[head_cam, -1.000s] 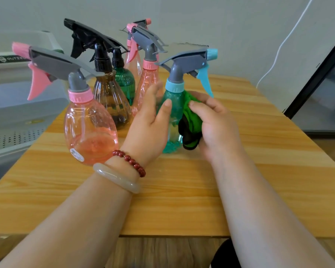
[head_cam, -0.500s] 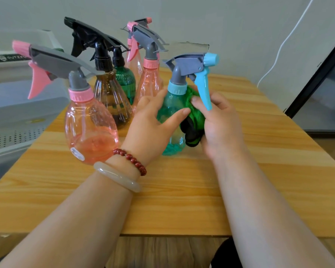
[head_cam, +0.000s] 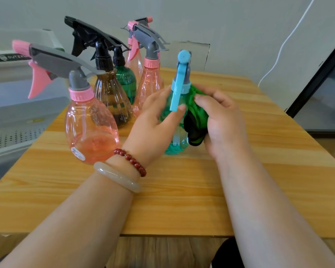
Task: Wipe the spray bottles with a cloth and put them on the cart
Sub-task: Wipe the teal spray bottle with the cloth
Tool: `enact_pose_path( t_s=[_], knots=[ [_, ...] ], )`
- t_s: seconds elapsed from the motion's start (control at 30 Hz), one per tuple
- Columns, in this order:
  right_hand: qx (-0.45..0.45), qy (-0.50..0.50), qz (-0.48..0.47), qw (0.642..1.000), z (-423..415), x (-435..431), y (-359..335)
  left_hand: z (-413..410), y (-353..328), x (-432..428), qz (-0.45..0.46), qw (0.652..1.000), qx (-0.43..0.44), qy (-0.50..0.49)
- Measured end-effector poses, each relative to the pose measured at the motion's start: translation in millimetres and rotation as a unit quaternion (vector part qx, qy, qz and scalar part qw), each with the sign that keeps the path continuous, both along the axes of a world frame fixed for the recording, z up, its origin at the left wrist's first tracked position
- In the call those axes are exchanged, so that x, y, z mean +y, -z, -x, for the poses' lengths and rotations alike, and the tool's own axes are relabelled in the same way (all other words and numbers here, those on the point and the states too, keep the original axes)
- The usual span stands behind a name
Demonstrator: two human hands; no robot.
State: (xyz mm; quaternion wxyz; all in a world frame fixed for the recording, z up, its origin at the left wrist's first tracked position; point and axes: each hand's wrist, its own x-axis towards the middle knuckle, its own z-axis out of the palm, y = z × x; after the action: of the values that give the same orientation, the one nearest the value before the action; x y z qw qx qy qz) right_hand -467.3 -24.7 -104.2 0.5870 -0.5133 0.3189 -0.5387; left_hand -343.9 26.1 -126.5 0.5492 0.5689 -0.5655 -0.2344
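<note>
Wooden table [head_cam: 182, 200] w/ pale grain fills most of your view, w/ a plain grey wall behind & a white cable [head_cam: 282, 45] running down it on the right. Your teal bottle [head_cam: 177, 140] stands upright on the table near the middle, its nozzle facing you & its blue trigger [head_cam: 177, 93] hanging down the front.

Your left hand [head_cam: 153, 122] holds the bottle from the left, thumb across the front at the trigger tip & fingers wrapped round the far side. Your right hand [head_cam: 224, 120] is closed round a bunched green cloth [head_cam: 196, 113] & presses it against the bottle's right side, from the neck to approx mid-body. A dark part of the cloth hangs at the bottom. Your left wrist has a red bead bracelet [head_cam: 132, 161] & a pale bangle [head_cam: 116, 177].

Other spray bottles stand clustered to the left & behind. Nearest you is a round pink bottle [head_cam: 89, 132] w/ a grey & pink head & some pink liquid at the bottom, just beside your left wrist. Behind it is a brown bottle [head_cam: 110, 95] w/ a black head, then a small green bottle [head_cam: 126, 80] close against it. Can't tell if they touch. A tall pink bottle [head_cam: 149, 82] stands just past your left fingers, w/ a second one partly hidden behind it.

The cart [head_cam: 17, 113], pale grey w/ a perforated panel, sits off the table's left edge.
</note>
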Motion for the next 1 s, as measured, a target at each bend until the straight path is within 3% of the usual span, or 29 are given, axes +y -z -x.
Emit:
enact_pose_path(
  t_s=[0.07, 0.2, 0.27, 0.47, 0.7, 0.77, 0.87, 1.0],
  knots=[
    [0.027, 0.004, -0.002, 1.000, 1.1, 0.0, 0.5, 0.0, 1.2, -1.7, -0.019, 1.000, -0.020, -0.011],
    [0.179, 0.048, -0.030, 0.982, 4.5, -5.2, 11.0, -1.3, 2.8, -3.6, -0.031, 0.996, -0.067, -0.044],
    [0.199, 0.055, -0.036, 0.978, 5.6, -5.5, 12.8, -1.4, 2.7, -3.5, -0.025, 0.996, -0.070, -0.051],
    [-0.004, 0.014, -0.025, 1.000, -0.4, -0.3, -0.3, 0.8, 1.3, -2.2, -0.001, 1.000, 0.006, -0.025],
    [0.199, 0.058, -0.037, 0.978, 5.4, -7.6, 14.7, -1.0, 3.6, -0.4, -0.051, 0.998, -0.041, 0.012],
    [0.162, 0.053, -0.036, 0.985, 6.1, -7.2, 11.0, -2.1, 5.6, -2.1, -0.067, 0.995, -0.072, 0.018],
    [0.037, 0.017, -0.005, 0.999, 2.6, -1.0, 0.9, -1.8, 6.7, -2.2, -0.048, 0.995, -0.084, 0.010],
    [0.091, 0.025, 0.012, 0.995, 1.1, -0.4, 4.8, -2.4, 5.3, -1.0, -0.013, 0.997, -0.072, -0.003]
  ],
)
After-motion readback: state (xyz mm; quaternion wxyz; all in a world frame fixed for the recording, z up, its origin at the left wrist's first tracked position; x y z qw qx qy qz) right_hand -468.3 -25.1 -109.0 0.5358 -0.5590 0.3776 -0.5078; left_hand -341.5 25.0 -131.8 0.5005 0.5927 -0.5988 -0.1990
